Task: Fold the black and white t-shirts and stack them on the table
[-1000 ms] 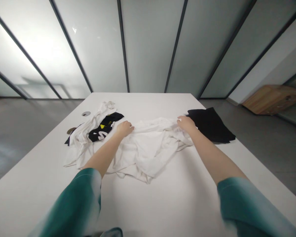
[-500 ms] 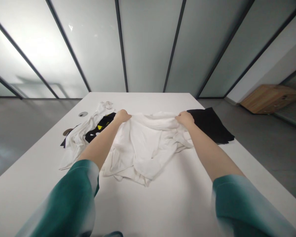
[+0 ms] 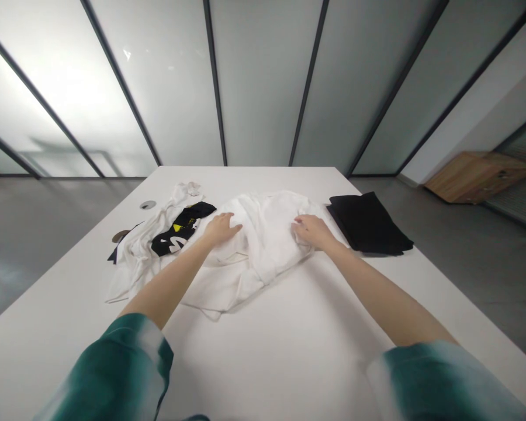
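A white garment [image 3: 272,234], perhaps a shirt, lies crumpled across the middle of the table, its lower edge slanting up to the right. On its left part rests my left hand [image 3: 221,229], thumb and fingers apart, holding nothing. My right hand [image 3: 313,231] is over the garment's right side, fingers slightly bent and touching the cloth, without a visible grip on it. Some of the garment is hidden under both hands.
Left of the garment lie a black printed cloth [image 3: 179,231] and a rumpled white cloth [image 3: 135,257]. A folded black stack of cloth [image 3: 368,225] sits near the right edge of the white table [image 3: 280,362]. A round grey disc [image 3: 148,204] is set at the table's left.
Both hands have let go of the garment's far edge and come nearer and closer together. The garment has dropped flatter onto the table, its far edge now beyond the hands.
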Available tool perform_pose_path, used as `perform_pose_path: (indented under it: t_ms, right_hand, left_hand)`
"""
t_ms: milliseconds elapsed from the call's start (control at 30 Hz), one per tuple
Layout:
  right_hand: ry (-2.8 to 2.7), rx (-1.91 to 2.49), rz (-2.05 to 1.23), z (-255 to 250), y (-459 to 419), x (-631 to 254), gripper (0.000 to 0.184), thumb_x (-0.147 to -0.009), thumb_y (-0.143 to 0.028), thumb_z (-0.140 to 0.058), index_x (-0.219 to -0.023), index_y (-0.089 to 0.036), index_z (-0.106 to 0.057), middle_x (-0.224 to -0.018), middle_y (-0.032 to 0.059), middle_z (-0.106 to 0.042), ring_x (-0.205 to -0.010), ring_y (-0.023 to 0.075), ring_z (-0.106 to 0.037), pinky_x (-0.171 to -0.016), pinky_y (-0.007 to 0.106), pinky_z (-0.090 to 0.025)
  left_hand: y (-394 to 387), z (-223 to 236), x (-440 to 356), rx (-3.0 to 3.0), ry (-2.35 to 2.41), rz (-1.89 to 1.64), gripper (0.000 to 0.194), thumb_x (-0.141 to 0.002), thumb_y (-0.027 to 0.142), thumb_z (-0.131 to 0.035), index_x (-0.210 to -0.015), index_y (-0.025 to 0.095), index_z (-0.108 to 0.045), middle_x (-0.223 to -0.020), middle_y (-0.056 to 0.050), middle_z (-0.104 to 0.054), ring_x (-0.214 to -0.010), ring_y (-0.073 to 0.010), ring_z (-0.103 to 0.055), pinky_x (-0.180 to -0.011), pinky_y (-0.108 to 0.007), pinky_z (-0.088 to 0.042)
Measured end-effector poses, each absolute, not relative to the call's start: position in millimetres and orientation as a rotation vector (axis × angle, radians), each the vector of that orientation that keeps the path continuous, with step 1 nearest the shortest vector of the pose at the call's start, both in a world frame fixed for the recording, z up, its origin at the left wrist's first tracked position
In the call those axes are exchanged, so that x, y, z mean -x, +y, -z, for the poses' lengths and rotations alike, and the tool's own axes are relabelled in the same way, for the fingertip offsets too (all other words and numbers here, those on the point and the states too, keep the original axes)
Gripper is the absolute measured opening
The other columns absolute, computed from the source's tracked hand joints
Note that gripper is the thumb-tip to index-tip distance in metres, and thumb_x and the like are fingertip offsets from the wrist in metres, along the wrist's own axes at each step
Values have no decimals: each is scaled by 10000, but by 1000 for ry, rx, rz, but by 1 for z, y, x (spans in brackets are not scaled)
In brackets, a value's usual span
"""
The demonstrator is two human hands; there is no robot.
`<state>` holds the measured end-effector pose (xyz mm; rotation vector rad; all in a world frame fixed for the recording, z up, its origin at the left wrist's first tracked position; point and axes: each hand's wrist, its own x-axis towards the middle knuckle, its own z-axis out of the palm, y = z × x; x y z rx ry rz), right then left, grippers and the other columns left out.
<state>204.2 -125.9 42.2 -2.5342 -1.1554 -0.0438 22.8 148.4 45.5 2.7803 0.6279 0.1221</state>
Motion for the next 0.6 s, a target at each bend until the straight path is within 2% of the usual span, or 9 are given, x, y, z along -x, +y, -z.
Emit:
perform_pose_path:
  t_ms: [100, 200, 300, 433, 533, 600]
  right_hand:
    - [-1121, 2762, 24, -23, -151, -178, 523, -908, -536, -515, -1293, -202, -633, -1372, 174, -592, -1271, 370, -517, -1048, 546, -387]
    - [-1049, 2838, -1, -6, -172, -176, 655, -896, -627, -486, -1411, -225, -537, -1544, 168, -415, -1396, 406, -371, -1084, 629, -309]
    - [-1113, 2761, -52, 4, -187, -197, 624, -941, -591, -407, -1433, -226, -521, -1575, 140, -380, -1426, 349, -360, -1132, 554, -301]
    - [-1174, 2661, -22, 7, -190, -230, 526, -974, -402, -358, -1423, -191, -533, -1520, 136, -466, -1411, 278, -407, -1139, 425, -343]
    - [-964, 2730, 194, -1, -184, -237, 528, -930, -278, -410, -1428, -131, -500, -1495, 198, -467, -1346, 337, -460, -1076, 475, -393]
    - [-859, 2739, 405, -9, -180, -229, 513, -888, -246, -460, -1374, -101, -530, -1435, 236, -503, -1267, 378, -499, -1007, 510, -420]
  left_hand:
    - [138, -30, 6, -2855, 594, 149, 767, -885, 653, -435, -1449, 134, -459, -1536, -185, -429, -1417, -339, -397, -1148, -440, -307]
    - [144, -19, 22, -2934, 615, 181, 737, -926, 624, -380, -1497, 157, -401, -1614, -174, -284, -1482, -330, -278, -1172, -467, -248]
    - [164, -15, 23, -2962, 686, 176, 674, -964, 564, -334, -1516, 179, -366, -1624, -165, -264, -1493, -317, -253, -1169, -489, -242]
    - [184, -25, 13, -3024, 720, 111, 547, -967, 457, -374, -1431, 181, -462, -1553, -178, -396, -1442, -312, -348, -1127, -483, -312]
    - [174, -43, 5, -3093, 802, -115, 418, -939, 359, -440, -1279, 152, -569, -1403, -194, -540, -1327, -331, -477, -1050, -459, -385]
    - [156, -54, 6, -3088, 760, -193, 341, -943, 369, -440, -1131, 159, -633, -1218, -174, -650, -1193, -325, -578, -986, -427, -420]
